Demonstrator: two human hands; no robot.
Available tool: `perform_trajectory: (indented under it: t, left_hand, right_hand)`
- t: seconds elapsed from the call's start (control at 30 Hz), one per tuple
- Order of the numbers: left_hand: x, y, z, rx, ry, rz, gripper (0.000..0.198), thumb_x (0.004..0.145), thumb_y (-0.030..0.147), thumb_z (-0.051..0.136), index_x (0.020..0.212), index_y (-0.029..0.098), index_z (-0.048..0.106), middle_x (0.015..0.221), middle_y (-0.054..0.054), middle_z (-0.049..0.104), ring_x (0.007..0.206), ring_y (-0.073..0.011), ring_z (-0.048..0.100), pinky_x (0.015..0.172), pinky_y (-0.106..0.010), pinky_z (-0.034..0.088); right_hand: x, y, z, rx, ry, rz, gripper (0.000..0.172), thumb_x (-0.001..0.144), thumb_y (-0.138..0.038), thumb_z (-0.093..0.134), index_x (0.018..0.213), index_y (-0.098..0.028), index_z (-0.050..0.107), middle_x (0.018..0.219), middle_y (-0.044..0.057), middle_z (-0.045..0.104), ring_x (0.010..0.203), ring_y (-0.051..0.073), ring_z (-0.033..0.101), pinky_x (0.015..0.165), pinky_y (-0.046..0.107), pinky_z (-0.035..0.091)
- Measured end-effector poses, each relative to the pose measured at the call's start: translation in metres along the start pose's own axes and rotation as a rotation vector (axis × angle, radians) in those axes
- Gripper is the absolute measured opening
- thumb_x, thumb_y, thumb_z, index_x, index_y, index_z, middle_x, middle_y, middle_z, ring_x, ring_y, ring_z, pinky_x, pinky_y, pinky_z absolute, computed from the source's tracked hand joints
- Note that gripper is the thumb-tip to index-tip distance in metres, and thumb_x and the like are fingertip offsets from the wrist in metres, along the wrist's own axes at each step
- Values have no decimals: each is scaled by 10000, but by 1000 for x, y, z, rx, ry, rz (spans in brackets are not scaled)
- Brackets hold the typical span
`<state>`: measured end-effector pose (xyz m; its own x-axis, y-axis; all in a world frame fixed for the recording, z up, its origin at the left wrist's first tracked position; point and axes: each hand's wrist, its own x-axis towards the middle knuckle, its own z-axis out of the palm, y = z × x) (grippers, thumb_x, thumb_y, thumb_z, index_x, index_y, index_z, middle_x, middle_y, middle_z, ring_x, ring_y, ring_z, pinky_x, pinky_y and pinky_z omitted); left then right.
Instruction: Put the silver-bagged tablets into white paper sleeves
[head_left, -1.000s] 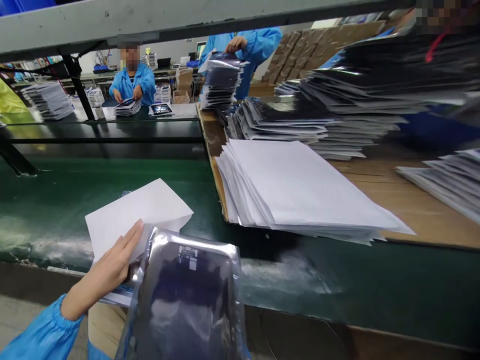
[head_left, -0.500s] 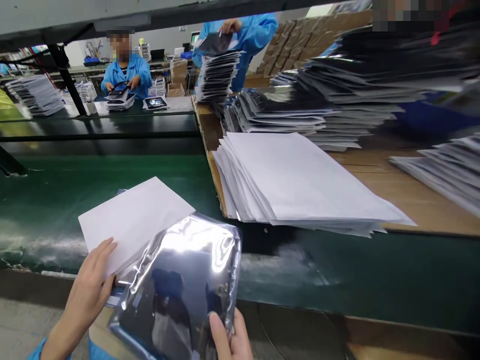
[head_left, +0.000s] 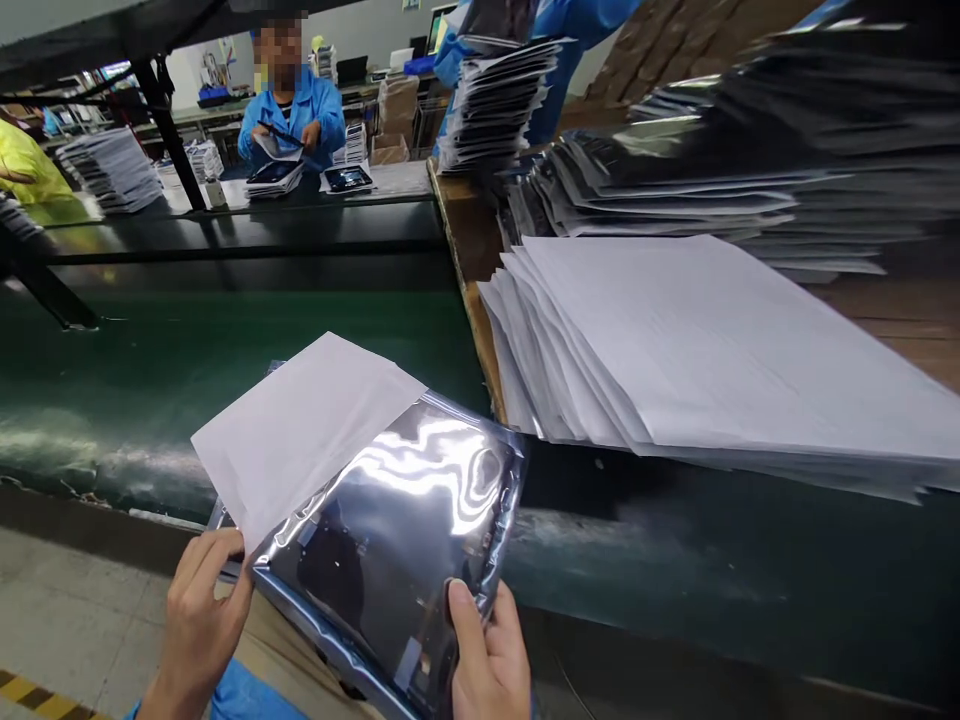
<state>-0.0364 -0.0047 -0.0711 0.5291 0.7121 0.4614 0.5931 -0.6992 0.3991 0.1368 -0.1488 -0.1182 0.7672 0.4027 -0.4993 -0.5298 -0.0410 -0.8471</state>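
My right hand [head_left: 489, 645] grips the near right edge of a dark flat panel in a shiny clear bag [head_left: 420, 490], thumb on top. Bright reflections cover its upper face. My left hand [head_left: 204, 605] pinches the near corner of a white sheet [head_left: 307, 420], its fingers bent at the edge. The sheet's right edge meets the bagged panel's upper left side. Beneath the sheet, another shiny wrapped edge pokes out; most of it is hidden. Right of my hands, a stack of white sheets [head_left: 712, 350] lies on brown cardboard.
A dark green bench [head_left: 135, 350] runs across the view. Piles of bagged panels [head_left: 675, 200] stand behind the white stack. A black post [head_left: 176, 140] rises at the left. Across the bench, a co-worker in blue [head_left: 322, 105] handles flat items; another blue sleeve shows behind a tall pile [head_left: 495, 110].
The view has shifted, so the background sits further right and the floor shows more. My left hand has slid down from the sheet's left edge to its near corner. My right hand keeps its hold.
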Motion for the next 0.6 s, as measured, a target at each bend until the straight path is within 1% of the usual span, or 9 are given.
perform_trajectory:
  t: [0.07, 0.2, 0.27, 0.33, 0.43, 0.47, 0.53, 0.6]
  left_hand:
    - [-4, 1, 3, -76, 15, -36, 100, 845, 141, 539, 905, 193, 600, 865, -57, 645, 833, -172, 601, 743, -275, 482]
    - [-8, 10, 3, -218, 32, -146, 113, 868, 147, 494, 866, 192, 598, 773, -25, 635, 723, -142, 602, 634, -222, 483]
    - [-10, 17, 0, -289, 67, -150, 124, 873, 148, 478, 846, 194, 590, 744, -11, 625, 686, -130, 591, 613, -206, 476]
    - [-13, 22, -3, -335, 115, -134, 142, 879, 147, 460, 806, 195, 571, 713, 1, 607, 648, -119, 570, 598, -196, 466]
    - [-21, 23, -5, -325, 193, -131, 184, 888, 130, 424, 765, 195, 544, 675, 7, 564, 623, -114, 540, 578, -199, 447]
    - [-23, 22, -5, -308, 221, -105, 179, 883, 116, 425, 773, 194, 544, 670, 7, 555, 620, -116, 537, 577, -206, 444]
    - [-29, 19, -4, -263, 263, 7, 147, 850, 81, 465, 804, 189, 554, 673, 0, 561, 626, -126, 543, 584, -228, 449]
    - [-32, 18, -3, -186, 257, 141, 153, 800, 36, 521, 830, 179, 568, 682, -14, 588, 633, -137, 554, 596, -246, 454]
  right_hand:
    - [-1, -4, 2, 15, 44, 70, 683, 746, -549, 637, 1310, -208, 460, 970, 42, 717, 916, 224, 647, 779, 302, 518]
    - [-3, -11, 7, 79, -4, 73, 699, 730, -584, 632, 1295, -212, 457, 916, 40, 721, 851, 227, 656, 732, 309, 529]
    - [-4, -11, 8, 80, -12, 52, 665, 739, -576, 625, 1272, -206, 477, 885, 38, 720, 815, 221, 659, 703, 302, 526]
    - [-5, -8, 7, 57, 9, 13, 599, 756, -550, 618, 1237, -210, 509, 878, 28, 713, 805, 206, 652, 711, 291, 513]
    - [-6, -2, 1, -3, 49, -50, 504, 773, -515, 612, 1181, -223, 559, 832, 5, 694, 784, 191, 636, 731, 288, 497]
    - [-7, 0, -2, -29, 58, -68, 481, 773, -507, 614, 1160, -224, 576, 810, 1, 687, 770, 192, 632, 728, 289, 496]
    - [-7, 4, -8, -79, 76, -93, 455, 768, -495, 623, 1129, -220, 604, 785, 0, 678, 751, 199, 628, 714, 293, 498]
    - [-9, 8, -13, -104, 88, -104, 463, 772, -485, 623, 1145, -213, 601, 802, 10, 682, 765, 211, 632, 709, 300, 502]
